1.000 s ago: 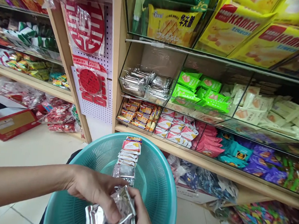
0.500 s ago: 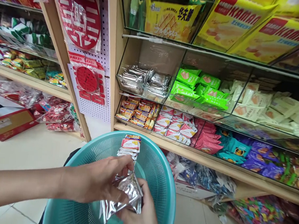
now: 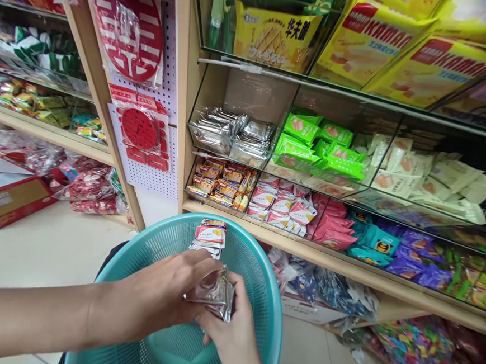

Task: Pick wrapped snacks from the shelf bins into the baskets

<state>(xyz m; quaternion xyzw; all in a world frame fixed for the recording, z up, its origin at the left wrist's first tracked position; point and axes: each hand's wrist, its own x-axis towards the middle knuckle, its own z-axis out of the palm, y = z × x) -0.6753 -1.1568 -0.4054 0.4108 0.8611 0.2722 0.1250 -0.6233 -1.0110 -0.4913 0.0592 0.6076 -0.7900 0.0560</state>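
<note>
Over a teal perforated plastic basket (image 3: 272, 319), both my hands close around silver foil snack packets (image 3: 217, 293). My left hand (image 3: 162, 290) reaches in from the left with its fingers bent over the packets; its fingertips are partly hidden. From below, my right hand (image 3: 235, 327) grips the packets' right side between thumb and fingers. A row of white-and-red snack packets (image 3: 210, 235) leans against the basket's far inner wall, an orange-and-blue one at its back. How many silver packets I hold cannot be made out.
Ahead stands a shelf with clear bins: silver packets (image 3: 253, 131), green packets (image 3: 304, 128), orange packets (image 3: 226, 180) and pink packets (image 3: 334, 223). Larger yellow bags (image 3: 368, 35) fill the upper shelf. A red box (image 3: 10, 197) sits on the floor at left. Bagged goods lie beneath the shelf.
The silver packets have been drawn together and tilted flatter between my hands, with less of them showing below. My left hand has shifted slightly up and right. The view has moved a little.
</note>
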